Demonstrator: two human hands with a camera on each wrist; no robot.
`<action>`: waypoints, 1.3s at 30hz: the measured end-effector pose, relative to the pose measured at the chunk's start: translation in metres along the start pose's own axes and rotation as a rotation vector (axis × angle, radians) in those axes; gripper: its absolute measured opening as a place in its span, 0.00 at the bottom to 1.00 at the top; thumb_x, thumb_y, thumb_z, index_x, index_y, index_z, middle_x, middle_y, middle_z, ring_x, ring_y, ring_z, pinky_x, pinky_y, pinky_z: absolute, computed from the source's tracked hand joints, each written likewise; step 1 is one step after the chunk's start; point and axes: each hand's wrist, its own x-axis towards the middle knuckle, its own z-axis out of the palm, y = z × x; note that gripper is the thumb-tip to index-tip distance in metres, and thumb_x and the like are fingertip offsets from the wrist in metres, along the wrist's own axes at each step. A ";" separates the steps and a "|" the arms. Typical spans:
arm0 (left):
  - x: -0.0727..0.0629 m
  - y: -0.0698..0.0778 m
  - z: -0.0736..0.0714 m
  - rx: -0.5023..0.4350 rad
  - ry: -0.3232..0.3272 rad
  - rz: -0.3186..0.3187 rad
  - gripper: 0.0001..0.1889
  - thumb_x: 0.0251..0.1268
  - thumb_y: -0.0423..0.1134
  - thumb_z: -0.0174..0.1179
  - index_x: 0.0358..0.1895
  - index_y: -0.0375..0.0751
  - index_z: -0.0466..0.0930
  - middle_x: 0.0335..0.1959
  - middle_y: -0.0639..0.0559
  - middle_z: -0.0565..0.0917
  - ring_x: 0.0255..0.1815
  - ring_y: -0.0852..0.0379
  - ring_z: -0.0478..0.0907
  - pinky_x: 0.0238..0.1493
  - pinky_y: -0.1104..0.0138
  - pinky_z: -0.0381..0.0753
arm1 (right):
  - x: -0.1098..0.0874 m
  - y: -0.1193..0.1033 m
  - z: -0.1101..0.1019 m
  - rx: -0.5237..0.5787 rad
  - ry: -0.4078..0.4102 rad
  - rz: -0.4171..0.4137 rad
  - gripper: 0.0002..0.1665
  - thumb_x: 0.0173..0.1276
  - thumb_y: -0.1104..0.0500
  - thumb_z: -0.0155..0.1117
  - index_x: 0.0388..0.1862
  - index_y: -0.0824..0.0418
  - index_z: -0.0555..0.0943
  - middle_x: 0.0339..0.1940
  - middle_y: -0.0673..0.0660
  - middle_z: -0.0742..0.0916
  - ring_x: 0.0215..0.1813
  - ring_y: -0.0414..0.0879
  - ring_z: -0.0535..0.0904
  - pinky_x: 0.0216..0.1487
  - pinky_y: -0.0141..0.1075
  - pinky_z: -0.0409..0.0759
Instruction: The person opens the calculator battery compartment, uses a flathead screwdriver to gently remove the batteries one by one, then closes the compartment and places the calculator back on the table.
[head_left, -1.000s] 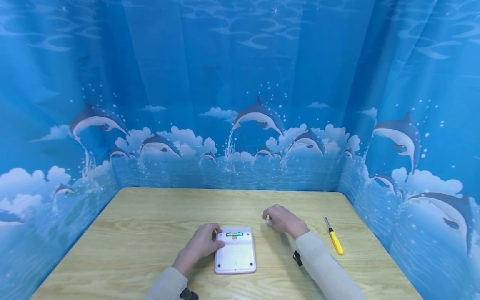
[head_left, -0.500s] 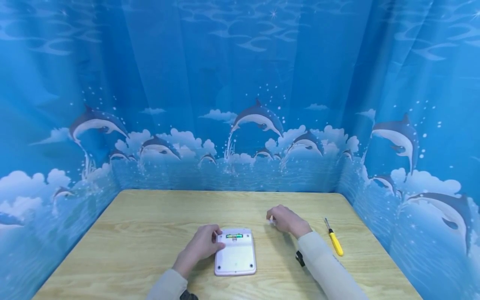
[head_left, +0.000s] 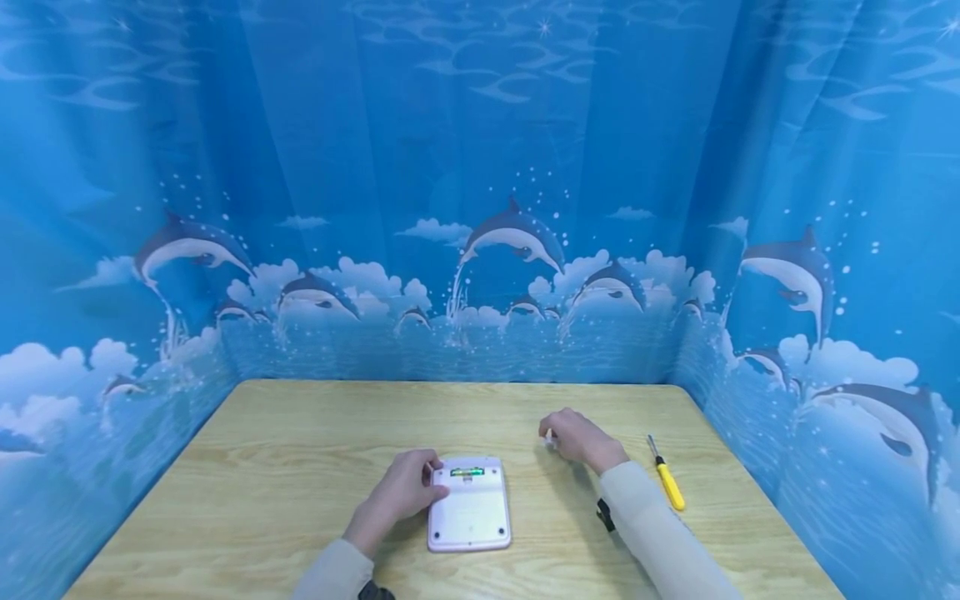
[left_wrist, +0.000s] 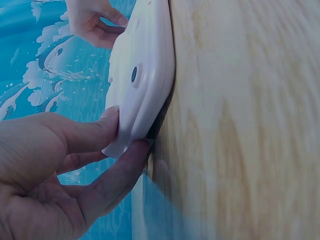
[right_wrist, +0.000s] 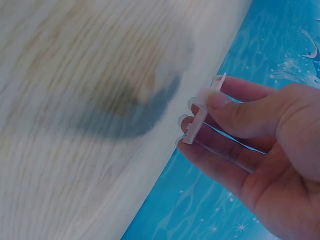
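A white calculator (head_left: pixel 471 515) with a pinkish edge lies back side up on the table, dark round feet near its corners. Its battery slot is uncovered and shows a green battery (head_left: pixel 468 472). My left hand (head_left: pixel 407 483) grips the calculator's left edge near the top, thumb on the back and a finger beneath the rim in the left wrist view. Off to the right, over the table, my right hand (head_left: pixel 573 437) pinches a small white battery cover (right_wrist: pixel 197 122) between thumb and fingers. Little tabs stick out along one side of that cover.
A screwdriver (head_left: pixel 667 475) with a yellow handle lies on the wooden table (head_left: pixel 315 425), right of my right hand. Blue curtains (head_left: pixel 450 125) printed with dolphins enclose the table's back and sides.
My right hand has drifted slightly right, away from the calculator, still holding the battery cover. The left hand keeps its grip and the calculator stays in place.
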 end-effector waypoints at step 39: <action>0.001 -0.003 0.002 -0.019 -0.007 -0.011 0.16 0.57 0.37 0.75 0.47 0.40 0.83 0.34 0.52 0.82 0.33 0.59 0.76 0.35 0.67 0.81 | -0.003 0.019 -0.004 -0.008 -0.021 0.063 0.15 0.73 0.72 0.62 0.51 0.61 0.88 0.51 0.59 0.90 0.54 0.55 0.86 0.61 0.51 0.86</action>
